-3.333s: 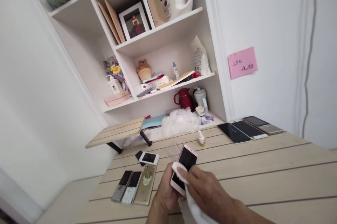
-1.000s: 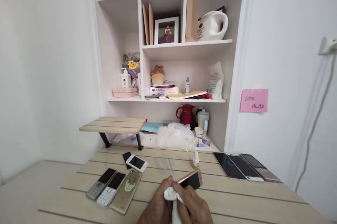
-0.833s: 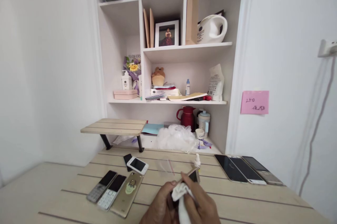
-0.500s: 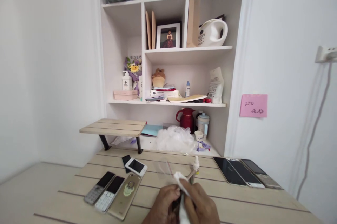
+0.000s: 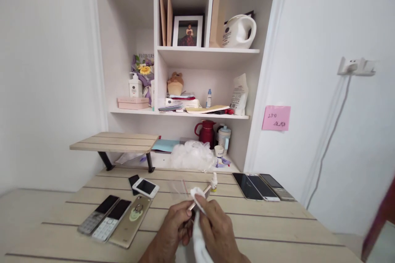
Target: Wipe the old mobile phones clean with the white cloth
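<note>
As I look down through the head camera, the left hand (image 5: 171, 224) is curled around the lower end of a slim smartphone (image 5: 194, 204). I see the phone nearly edge-on and tilted, with its gold-coloured rim showing and its upper end pointing away and to the right. The right hand (image 5: 216, 230) is closed on a white cloth (image 5: 199, 238), pressing a bunched fold of it against the phone's upper part, while the rest hangs down between the two hands. Both hands are held narrow and close together.

Just beyond the hands, a small white dropper bottle (image 5: 214, 182) stands on the counter (image 5: 277, 230), with a clear plastic bag (image 5: 178, 189) lying to its left. Left of the hands, a silver keypad phone (image 5: 98, 215), a white keypad phone (image 5: 111, 226) and a gold phone with a ring holder (image 5: 131, 222) lie side by side. Past them, a small white phone (image 5: 145, 187) overlaps a dark flat piece (image 5: 133, 183). Well to the right of the hands, three phones (image 5: 262, 187) lie in a row. Straight ahead, past the counter's far edge, a white shelf unit (image 5: 203, 53) holds a heap of white plastic (image 5: 191, 156) and a red thermos (image 5: 205, 133).
</note>
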`<state>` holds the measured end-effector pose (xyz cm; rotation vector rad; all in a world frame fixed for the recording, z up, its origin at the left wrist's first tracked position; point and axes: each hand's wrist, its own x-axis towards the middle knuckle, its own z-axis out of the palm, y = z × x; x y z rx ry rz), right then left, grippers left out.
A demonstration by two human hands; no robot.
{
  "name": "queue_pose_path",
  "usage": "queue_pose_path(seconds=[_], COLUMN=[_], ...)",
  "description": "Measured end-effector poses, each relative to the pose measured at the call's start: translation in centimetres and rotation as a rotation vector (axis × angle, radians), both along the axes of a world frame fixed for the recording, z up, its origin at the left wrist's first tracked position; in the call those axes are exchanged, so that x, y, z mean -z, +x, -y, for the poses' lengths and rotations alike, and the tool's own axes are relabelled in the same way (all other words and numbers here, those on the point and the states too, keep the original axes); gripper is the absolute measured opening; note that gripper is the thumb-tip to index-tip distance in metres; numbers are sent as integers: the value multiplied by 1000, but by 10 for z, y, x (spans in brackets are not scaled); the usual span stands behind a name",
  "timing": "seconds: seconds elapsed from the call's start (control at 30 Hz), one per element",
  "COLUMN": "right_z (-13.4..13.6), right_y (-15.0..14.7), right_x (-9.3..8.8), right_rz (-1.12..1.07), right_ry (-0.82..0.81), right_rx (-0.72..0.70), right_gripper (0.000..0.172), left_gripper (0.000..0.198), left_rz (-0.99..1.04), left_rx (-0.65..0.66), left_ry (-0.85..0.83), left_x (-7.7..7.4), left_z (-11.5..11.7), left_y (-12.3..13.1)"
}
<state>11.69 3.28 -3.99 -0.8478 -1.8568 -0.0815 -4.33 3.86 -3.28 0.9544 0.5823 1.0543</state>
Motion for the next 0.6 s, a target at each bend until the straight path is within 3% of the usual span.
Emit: queue_pose_path(seconds=[0.1,0.3,0.47,0.6], right_z=[5,-4,8,18], right_y=[-2,11,-10,-21], right_x=[-1,-11,2,7], right_rz=[72,-118,-46,1], right_ry=[27,-14,-34,-32], right_rx=[-58,74,-110,-182], right_gripper=[46,40,42,45], left_gripper=[32,37,31,38], left_rz=[-45,-52,30,185], left_rx=[-69,-11,-109,-98], left_ry=[98,177,-5,-193], left_x=[-1,-10,-2,-7], left_z=[2,4,8,11], left_y=[-2,-4,-2,3])
